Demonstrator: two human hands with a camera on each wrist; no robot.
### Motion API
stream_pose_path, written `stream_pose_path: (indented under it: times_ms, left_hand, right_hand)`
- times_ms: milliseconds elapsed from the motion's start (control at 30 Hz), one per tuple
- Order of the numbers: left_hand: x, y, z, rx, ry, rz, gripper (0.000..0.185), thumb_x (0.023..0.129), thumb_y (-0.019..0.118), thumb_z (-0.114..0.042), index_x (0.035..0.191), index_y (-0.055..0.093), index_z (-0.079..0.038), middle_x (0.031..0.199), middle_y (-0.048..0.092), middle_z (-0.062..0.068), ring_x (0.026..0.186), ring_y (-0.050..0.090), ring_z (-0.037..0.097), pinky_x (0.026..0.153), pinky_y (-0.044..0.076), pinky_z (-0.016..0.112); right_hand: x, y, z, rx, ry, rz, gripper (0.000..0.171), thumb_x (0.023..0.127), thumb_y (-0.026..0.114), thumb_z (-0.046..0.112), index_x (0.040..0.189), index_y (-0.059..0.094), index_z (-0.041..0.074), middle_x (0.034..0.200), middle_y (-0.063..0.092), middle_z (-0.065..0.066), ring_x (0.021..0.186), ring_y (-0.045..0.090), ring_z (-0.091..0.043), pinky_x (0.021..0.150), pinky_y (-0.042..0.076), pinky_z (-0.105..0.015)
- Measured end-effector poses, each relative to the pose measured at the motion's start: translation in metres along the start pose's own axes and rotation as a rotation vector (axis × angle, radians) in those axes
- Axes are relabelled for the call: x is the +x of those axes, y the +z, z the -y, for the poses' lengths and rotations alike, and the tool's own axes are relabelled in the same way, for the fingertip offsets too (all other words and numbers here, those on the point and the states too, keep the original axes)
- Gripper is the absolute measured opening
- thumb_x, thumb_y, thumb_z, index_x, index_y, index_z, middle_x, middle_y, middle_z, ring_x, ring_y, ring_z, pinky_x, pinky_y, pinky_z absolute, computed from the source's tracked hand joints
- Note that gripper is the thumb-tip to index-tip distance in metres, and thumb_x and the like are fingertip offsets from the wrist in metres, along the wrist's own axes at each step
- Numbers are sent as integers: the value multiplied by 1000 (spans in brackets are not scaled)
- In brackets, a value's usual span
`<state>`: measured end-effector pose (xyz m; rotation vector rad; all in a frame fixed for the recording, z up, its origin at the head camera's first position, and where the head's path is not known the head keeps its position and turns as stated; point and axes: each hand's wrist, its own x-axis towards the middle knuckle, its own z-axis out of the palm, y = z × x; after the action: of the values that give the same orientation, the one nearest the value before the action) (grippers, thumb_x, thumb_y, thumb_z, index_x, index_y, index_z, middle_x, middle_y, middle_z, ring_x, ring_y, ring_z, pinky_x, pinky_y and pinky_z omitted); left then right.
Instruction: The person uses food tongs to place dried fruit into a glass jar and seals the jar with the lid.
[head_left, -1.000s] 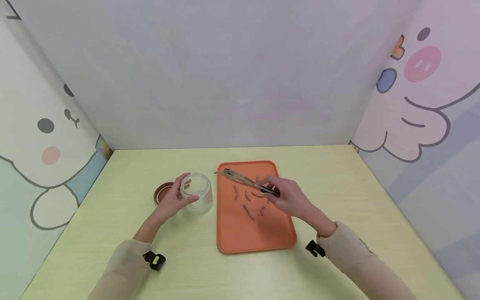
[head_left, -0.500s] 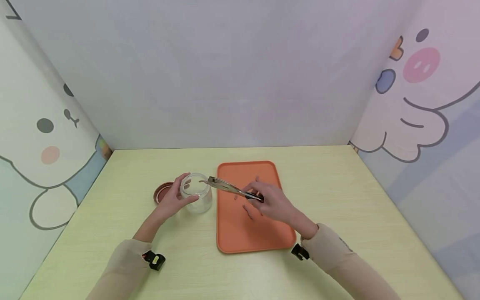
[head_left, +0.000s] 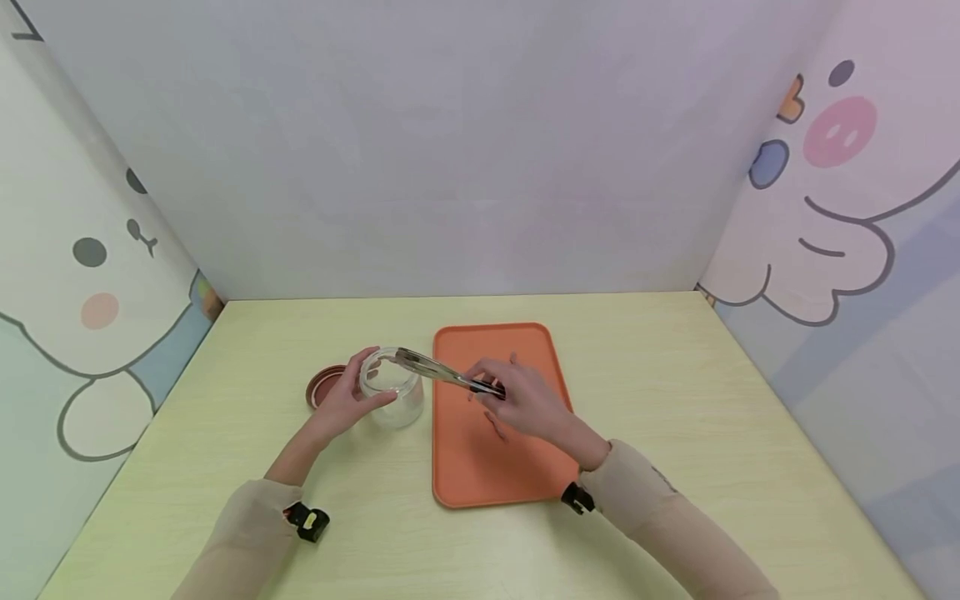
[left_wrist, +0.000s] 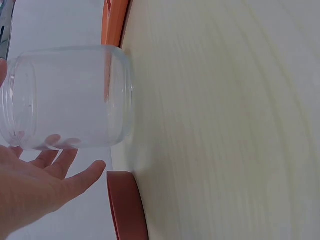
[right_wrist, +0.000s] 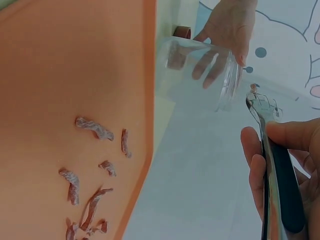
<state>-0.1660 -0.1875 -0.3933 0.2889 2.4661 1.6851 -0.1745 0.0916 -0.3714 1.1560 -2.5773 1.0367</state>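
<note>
My left hand [head_left: 347, 402] grips a clear glass jar [head_left: 405, 408] near its rim, thumb on the near side and fingers on the far side. The jar stands upright on the table without its lid. In my right hand [head_left: 525, 400] is a pair of metal tongs [head_left: 435, 368] with black handles. Its serving ends reach over the jar's mouth. A small brownish piece [right_wrist: 253, 88] shows at the tongs' tip in the right wrist view. Several wrinkled, reddish-brown dried strips [right_wrist: 94, 129] lie on the orange tray [head_left: 495, 487] below my right hand, which partly covers them.
A reddish-brown round lid [head_left: 322, 387] lies on the table just left of the jar, partly behind my left hand. The tray sits close to the jar's right side. Cartoon-printed walls [head_left: 832, 208] and a plain back wall [head_left: 465, 150] border the pale wooden table [head_left: 645, 350].
My right hand has carried the tongs leftward from over the tray to the jar's mouth, with a strip at their tip. The left hand and jar have stayed put.
</note>
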Motion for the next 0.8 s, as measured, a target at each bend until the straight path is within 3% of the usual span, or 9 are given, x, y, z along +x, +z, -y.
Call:
stream_pose_path:
  times_ms: [267, 333, 400, 433, 500, 733, 800]
  left_hand:
    - [1, 0, 2, -24, 11, 7, 74, 82, 64, -15, 138, 15, -6, 135, 23, 27, 125, 20, 38, 95, 25, 51]
    - [1, 0, 2, -27, 14, 7, 74, 82, 64, -14, 138, 15, -6, 135, 23, 27, 125, 20, 38, 95, 25, 51]
    - [1, 0, 2, -27, 12, 5, 74, 82, 64, -14, 138, 15, -5, 135, 24, 27, 125, 21, 38, 95, 26, 51]
    - [1, 0, 2, -25, 10, 4, 75, 82, 63, -14, 138, 15, -5, 135, 24, 26, 125, 21, 38, 95, 26, 51]
    - [1, 0, 2, -23, 5, 3, 75, 82, 64, -14, 138, 14, -5, 135, 24, 25, 124, 22, 37, 94, 26, 51]
    - [1, 0, 3, -6, 8, -6, 75, 82, 64, -14, 138, 15, -5, 135, 24, 25, 124, 22, 39, 94, 25, 52]
    - [4, -1, 11, -5, 15, -7, 76, 81, 65, -18, 139, 15, -8, 135, 24, 24, 124, 22, 37, 94, 26, 51]
  right_hand:
    - [4, 2, 1, 25, 34, 15, 26, 82, 62, 7, 106, 57, 14, 82, 62, 3, 49, 45, 1, 99, 11, -53]
    - [3, 0, -1, 37, 18, -1, 27, 81, 62, 4, 106, 56, 12, 82, 63, 0, 43, 41, -1, 92, 30, -46]
    - [2, -2, -2, 45, 0, -18, 27, 80, 62, 1, 105, 56, 11, 81, 63, -2, 40, 38, -3, 73, 43, -35]
    - [1, -3, -3, 48, -3, -23, 27, 80, 62, 1, 105, 56, 11, 81, 62, -2, 40, 38, -3, 61, 43, -30]
    - [-1, -6, -5, 59, 7, -26, 27, 81, 61, 1, 105, 56, 12, 83, 61, -2, 42, 40, -4, 42, 33, -25]
    - [-7, -18, -15, 10, 40, -81, 29, 80, 63, 2, 105, 57, 13, 83, 58, 3, 48, 42, -4, 38, 32, -22]
    - [-10, -22, -18, -8, 39, -100, 28, 80, 63, 3, 105, 57, 13, 80, 59, 3, 47, 41, -3, 38, 32, -23]
